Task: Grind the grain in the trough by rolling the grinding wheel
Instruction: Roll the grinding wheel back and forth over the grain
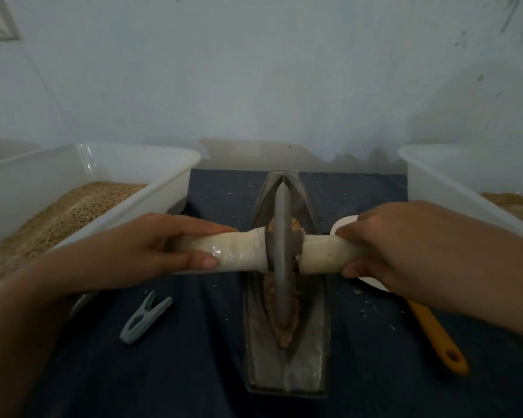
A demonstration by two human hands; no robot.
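The grinding wheel (283, 257) stands upright on its edge in the groove of the boat-shaped trough (286, 366), which lies lengthwise on a dark cloth (178, 372) and points away from the person. A wrapped axle (242, 251) runs through the wheel's hub and sticks out to either side, so that one hand can take each end and keep the disc from tipping. The left hand (163, 245) curls round the left stub, thumb underneath and fingers laid over the top. The right hand (405, 245) wraps the right stub in the same manner, though its fingers are mostly hidden behind the knuckles. Brown grain (284, 330) lines the groove in front of and behind the wheel, where rolling would crush it.

A white tub of grain (88, 188) sits to the left, likely the supply. A second white tub (453, 182) to the right holds browner material, perhaps the ground product; only a corner of it shows. A yellow-handled scoop (435, 336) lies under the right wrist, and a grey clothes peg (147, 315) lies on the cloth. No brand, label or writing can be read anywhere.
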